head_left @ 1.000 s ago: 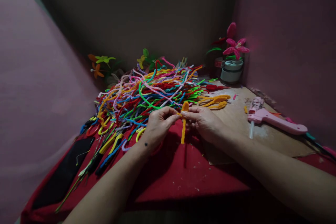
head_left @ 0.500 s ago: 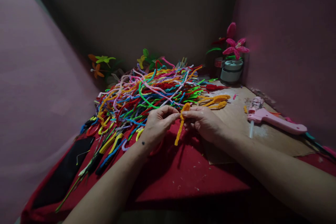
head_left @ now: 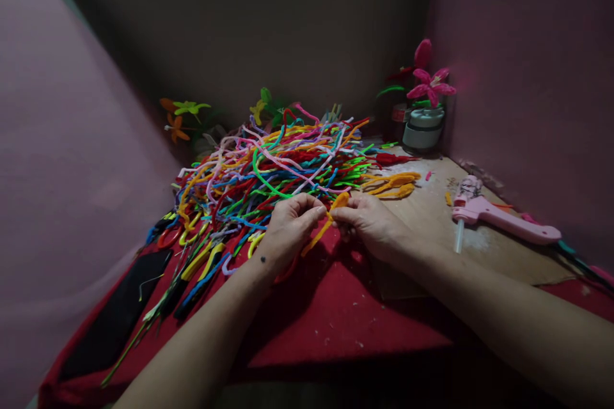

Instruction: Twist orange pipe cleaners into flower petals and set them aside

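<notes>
Between my two hands is an orange pipe cleaner point(head_left: 340, 200), with a thick looped upper part and a tail slanting down to the left. My left hand point(head_left: 293, 223) pinches it from the left, thumb against the fingers. On the other side my right hand point(head_left: 371, 223) is closed on its looped part with thumb and fingertips. Both hands are above the red tablecloth, just in front of a big heap of coloured pipe cleaners point(head_left: 268, 166). Orange looped pieces point(head_left: 396, 185) lie past my right hand on a cardboard sheet point(head_left: 503, 262).
A pink glue gun point(head_left: 508, 220) rests on the cardboard at right. Behind it stands a pot point(head_left: 423, 131) with a pink flower point(head_left: 432, 86). Yellow-handled pliers point(head_left: 206, 262), a black flat object point(head_left: 118, 313) and thin stems point(head_left: 144, 326) lie at left on the red cloth point(head_left: 345, 332).
The orange pipe cleaner has tilted: its tail swung from hanging nearly straight down to slanting left. My hands have shifted only slightly.
</notes>
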### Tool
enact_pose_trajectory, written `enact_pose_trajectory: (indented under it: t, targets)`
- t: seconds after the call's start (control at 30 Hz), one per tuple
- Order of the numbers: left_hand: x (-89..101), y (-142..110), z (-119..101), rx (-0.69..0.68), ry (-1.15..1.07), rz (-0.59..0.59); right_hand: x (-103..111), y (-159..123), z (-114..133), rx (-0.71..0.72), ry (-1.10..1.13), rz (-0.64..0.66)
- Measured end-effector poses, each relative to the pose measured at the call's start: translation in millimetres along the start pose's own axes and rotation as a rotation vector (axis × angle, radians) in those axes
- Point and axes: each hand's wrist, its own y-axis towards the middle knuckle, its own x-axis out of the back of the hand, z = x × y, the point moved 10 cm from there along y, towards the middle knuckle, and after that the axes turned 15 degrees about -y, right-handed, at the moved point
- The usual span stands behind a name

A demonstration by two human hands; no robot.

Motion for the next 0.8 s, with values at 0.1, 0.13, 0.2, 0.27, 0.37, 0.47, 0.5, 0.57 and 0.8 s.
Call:
enact_pose_trajectory:
  t: [0.1,0.13,0.2,0.27,0.37,0.47,0.5,0.57,0.8]
  targets:
    - [-1.6,-1.6,-5.4,-0.083,0.095,0.010,-3.2,2.3,-2.4,0.031,0.049,0.021]
    - [-3.1,-3.1,-10.7,-0.155,0.167,0.020,-3.6,3.2,-3.1,0.046,0.057,0.023]
    - [-11.1,-10.1,-25.1,-0.361,0.367,0.060,-1.4,5.0,-5.4,0.064,0.052,-0.001]
    - [-27.5,-21.8,-35.1,-0.574,0.590,0.148,3.1,6.5,-7.6,0.070,0.050,-0.043]
    - [-46.8,-34.4,-36.9,-0.732,0.752,0.287,7.1,7.6,-7.1,0.080,0.066,-0.071]
    - [-33.1,-23.1,-38.1,-0.577,0.522,0.238,11.4,6.6,-1.7,0.097,0.034,-0.105]
    - [-23.5,-15.4,-33.9,-0.455,0.377,0.198,13.0,5.8,0.7,0.104,0.018,-0.123]
    - [-8.3,-2.4,-13.9,-0.159,0.073,0.142,14.0,3.8,6.1,0.126,0.001,-0.137]
    - [-25.7,-5.5,43.2,0.439,-0.480,0.299,4.5,-0.4,18.2,0.185,-0.024,-0.050]
